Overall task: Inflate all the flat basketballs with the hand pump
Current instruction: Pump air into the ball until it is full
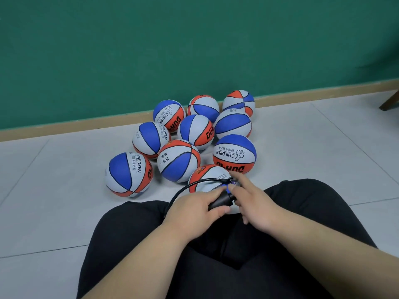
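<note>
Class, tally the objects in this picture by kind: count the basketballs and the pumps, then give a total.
Basketballs: 10, nine in the pile by the wall and one between the person's knees
Hand pump: 1
Total: 11

Likely a school or sports room: a plain green wall (151, 50) across the top, grey tiled floor (54, 212), children's basketballs (234, 153) clustered mid-frame.

Legible markings, all on basketballs on the floor: "CHILDREN" beside a thumbs-up emblem and a line of Chinese characters on the right-hand ball (234, 154) — inverted, with orange-panel lettering reading roughly "DUHAO". "CHILDREN" recurs on the far-left ball (129, 175), the ball behind it (151, 139) and the rear-left ball (169, 115). Other print — too small to read.
</note>
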